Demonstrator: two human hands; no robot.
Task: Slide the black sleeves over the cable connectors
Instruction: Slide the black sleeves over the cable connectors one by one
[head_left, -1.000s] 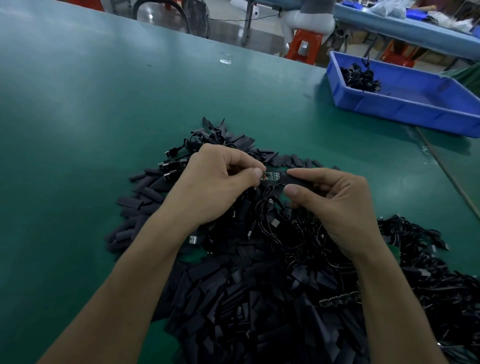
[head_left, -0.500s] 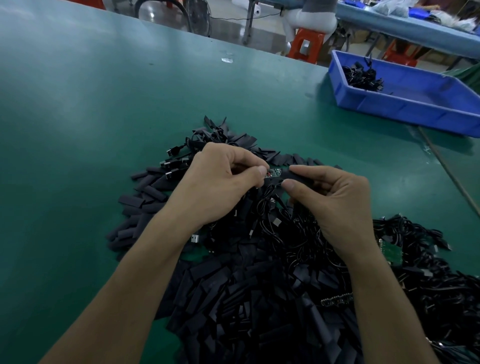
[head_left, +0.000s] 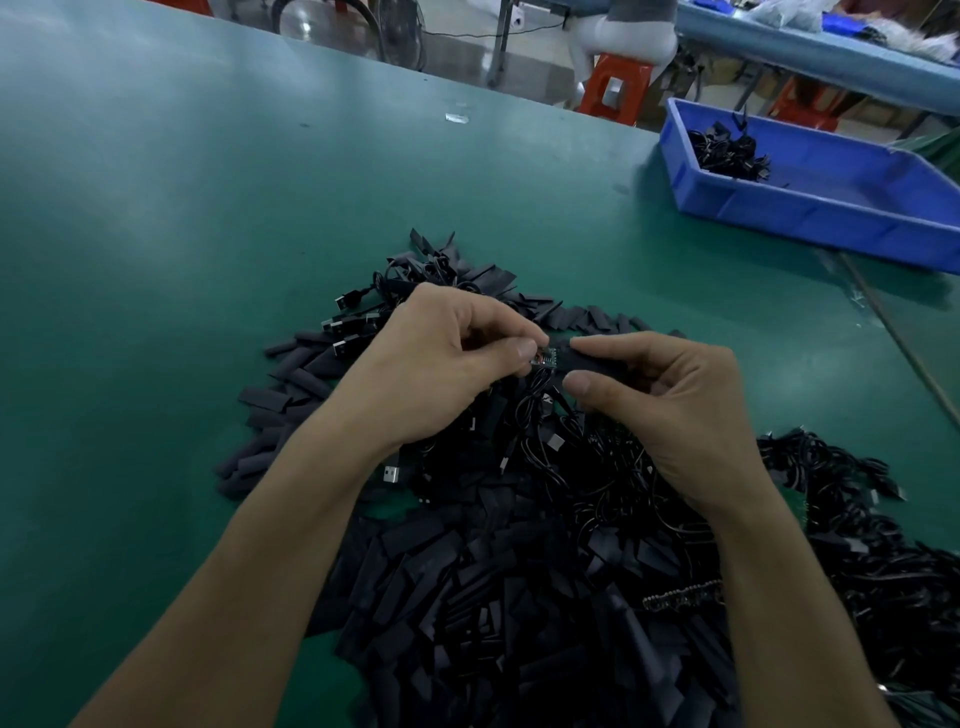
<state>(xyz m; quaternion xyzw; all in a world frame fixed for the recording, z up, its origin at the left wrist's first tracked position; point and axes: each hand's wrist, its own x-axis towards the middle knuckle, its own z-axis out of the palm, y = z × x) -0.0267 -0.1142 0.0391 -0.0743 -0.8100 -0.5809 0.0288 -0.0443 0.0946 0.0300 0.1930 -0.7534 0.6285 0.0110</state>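
Observation:
Above a heap of flat black sleeves (head_left: 483, 597) and tangled black cables (head_left: 597, 467), my two hands meet. My left hand (head_left: 441, 364) pinches a cable connector (head_left: 545, 357), a small green circuit board, between thumb and fingers. My right hand (head_left: 670, 395) pinches a black sleeve (head_left: 587, 360) between thumb and forefinger. The sleeve's open end sits over the right part of the connector; only a short piece of board shows between the two hands.
The green table (head_left: 182, 208) extends far to the left and back. A blue tray (head_left: 810, 208) with a small bundle of finished cables (head_left: 727, 153) stands at the back right. More cables (head_left: 883, 519) spread to the right. Red stools (head_left: 615, 88) stand beyond the table.
The sleeve has slid a little further left over the connector, so less of the green board shows. Both hands stay in nearly the same place.

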